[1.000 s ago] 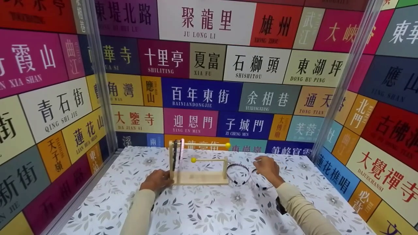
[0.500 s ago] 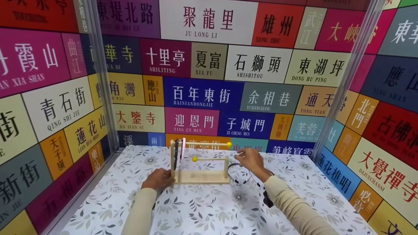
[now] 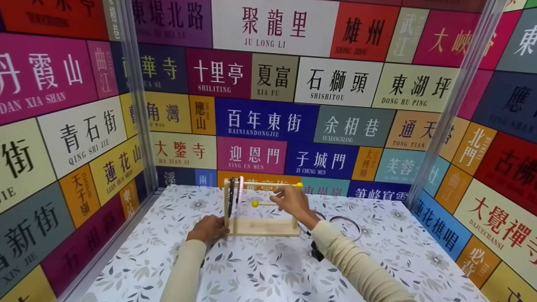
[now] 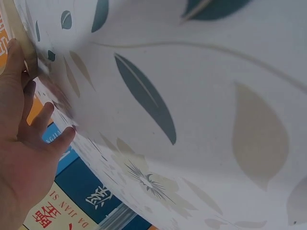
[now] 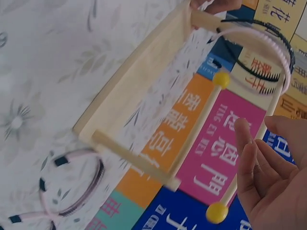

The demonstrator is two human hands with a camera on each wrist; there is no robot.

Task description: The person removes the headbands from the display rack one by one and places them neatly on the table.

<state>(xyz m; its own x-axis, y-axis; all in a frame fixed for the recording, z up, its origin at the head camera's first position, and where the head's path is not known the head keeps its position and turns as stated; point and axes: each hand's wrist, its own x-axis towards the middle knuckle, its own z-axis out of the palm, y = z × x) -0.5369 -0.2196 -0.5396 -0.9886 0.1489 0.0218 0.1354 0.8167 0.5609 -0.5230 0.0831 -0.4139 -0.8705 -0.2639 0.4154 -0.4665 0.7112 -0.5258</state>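
A wooden stand (image 3: pixel 262 227) with two horizontal rods, each tipped by a yellow ball, sits on the table. My left hand (image 3: pixel 208 229) holds its left end low by the upright; in the left wrist view, that hand's (image 4: pixel 29 148) other fingers spread loosely beside the wood. On the upper rod, against the tall upright, hang a black headband (image 5: pixel 291 52) and a pink headband (image 5: pixel 268 43). My right hand (image 3: pixel 291 203) hovers at the upper rod with nothing in its fingers. In the right wrist view, thumb and fingers of this hand (image 5: pixel 273 167) are apart, near the upper rod's yellow ball (image 5: pixel 217 213).
Right of the stand, more headbands (image 3: pixel 348 219) lie on the floral tablecloth (image 3: pixel 260 272), partly behind my right forearm. Printed panels (image 3: pixel 268 119) wall in the table at the back and both sides.
My right hand has moved left from above the loose headbands to the stand's upper rod. The left hand stays at the stand's left end, and the view has shifted slightly.
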